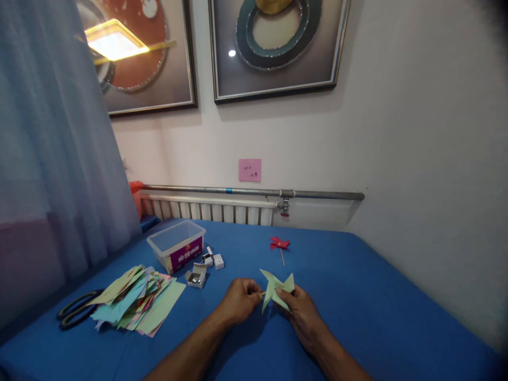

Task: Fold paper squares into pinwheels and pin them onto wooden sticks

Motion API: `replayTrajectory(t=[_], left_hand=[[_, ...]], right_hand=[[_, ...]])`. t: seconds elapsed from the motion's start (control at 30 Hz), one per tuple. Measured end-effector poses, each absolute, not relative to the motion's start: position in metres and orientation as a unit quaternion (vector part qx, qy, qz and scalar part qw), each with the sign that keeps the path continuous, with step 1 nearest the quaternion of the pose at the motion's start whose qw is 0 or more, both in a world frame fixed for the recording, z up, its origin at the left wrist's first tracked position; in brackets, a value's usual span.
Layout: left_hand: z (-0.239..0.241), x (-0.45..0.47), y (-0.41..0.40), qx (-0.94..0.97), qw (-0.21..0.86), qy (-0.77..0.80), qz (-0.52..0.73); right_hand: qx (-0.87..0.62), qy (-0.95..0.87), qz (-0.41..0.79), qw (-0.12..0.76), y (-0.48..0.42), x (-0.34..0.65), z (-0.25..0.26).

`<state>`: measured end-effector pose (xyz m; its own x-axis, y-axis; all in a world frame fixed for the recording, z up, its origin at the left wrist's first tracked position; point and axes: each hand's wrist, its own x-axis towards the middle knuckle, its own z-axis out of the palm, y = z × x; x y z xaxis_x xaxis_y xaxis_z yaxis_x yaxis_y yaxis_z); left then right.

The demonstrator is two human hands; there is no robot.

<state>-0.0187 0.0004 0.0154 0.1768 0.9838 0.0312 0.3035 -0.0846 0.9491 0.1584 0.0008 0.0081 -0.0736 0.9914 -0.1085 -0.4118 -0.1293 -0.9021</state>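
Note:
A pale green paper pinwheel (271,286) is held over the blue cloth by my right hand (305,316), the thumb pressed on its front near the middle. Just left of it, my left hand (241,300) is closed in a pinch on a thin wooden stick (263,293), and only a short tip shows, meeting the pinwheel's edge in this view. Whether stick and paper are joined cannot be made out. Beyond my hands lies a finished-looking red pinwheel (280,243) on its own stick.
Left of my hands stand a small open box with shiny pins (197,276), more little white boxes (218,261) and a clear plastic tub (174,238). Further left, black-handled scissors (77,308) lie beside a pile of coloured paper (137,299). A wall and radiator (214,212) stand behind the table.

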Motion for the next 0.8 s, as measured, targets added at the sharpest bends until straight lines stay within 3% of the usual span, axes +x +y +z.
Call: replayTrajectory(t=[0.8], left_hand=[[0.0135,-0.0197,0.0019,0.623,0.443,0.514,0.390]], right_hand=[[-0.391,-0.374,0.638,0.548,-0.0021,0.1585,0.0102]])
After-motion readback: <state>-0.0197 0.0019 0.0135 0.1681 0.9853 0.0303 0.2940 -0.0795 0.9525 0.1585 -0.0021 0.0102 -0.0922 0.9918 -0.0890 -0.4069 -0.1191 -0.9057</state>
